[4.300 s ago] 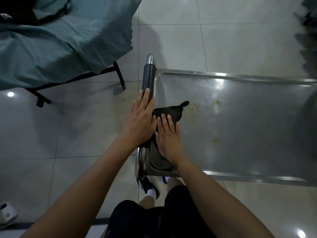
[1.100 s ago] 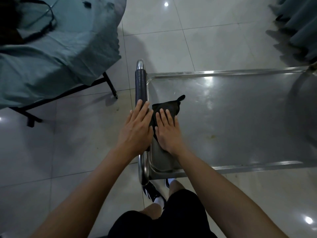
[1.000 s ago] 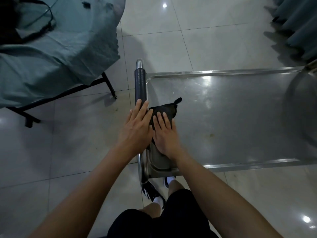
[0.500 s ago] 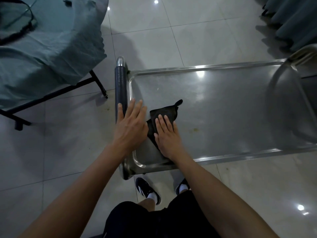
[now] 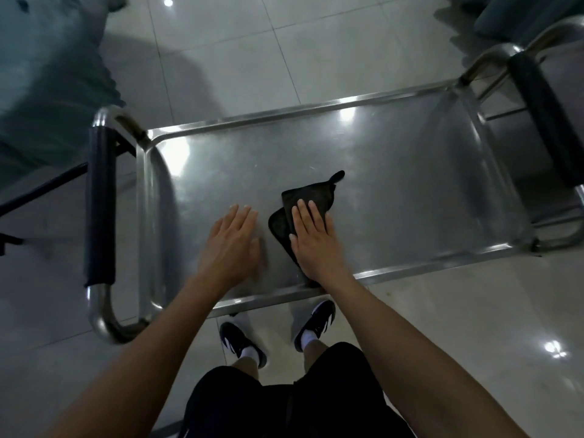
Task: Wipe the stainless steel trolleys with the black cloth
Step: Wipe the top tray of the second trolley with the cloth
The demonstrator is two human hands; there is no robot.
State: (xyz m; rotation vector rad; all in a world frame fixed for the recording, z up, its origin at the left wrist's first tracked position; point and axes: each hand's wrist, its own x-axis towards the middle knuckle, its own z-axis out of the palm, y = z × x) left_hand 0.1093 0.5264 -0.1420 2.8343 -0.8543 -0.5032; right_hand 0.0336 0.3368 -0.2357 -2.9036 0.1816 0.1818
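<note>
A stainless steel trolley (image 5: 395,172) with a raised rim fills the middle of the head view. A black cloth (image 5: 311,197), folded and with a small loop at its far corner, lies flat on the tray's near middle. My right hand (image 5: 314,245) presses flat on the cloth's near half, fingers together. Just left of the cloth, my left hand (image 5: 232,248) rests flat on the bare steel with its fingers spread and holds nothing. The trolley's left handle (image 5: 99,203) has a black grip, well left of both hands.
A second black-gripped handle (image 5: 546,118) stands at the trolley's right end. A table draped in teal cloth (image 5: 47,83) with black legs is at the far left. Glossy tiled floor surrounds the trolley. My feet (image 5: 278,333) stand under the near rim.
My left hand has left the handle and now lies on the tray. My right hand has slid the cloth rightward from the left end toward the middle. The camera view has shifted right.
</note>
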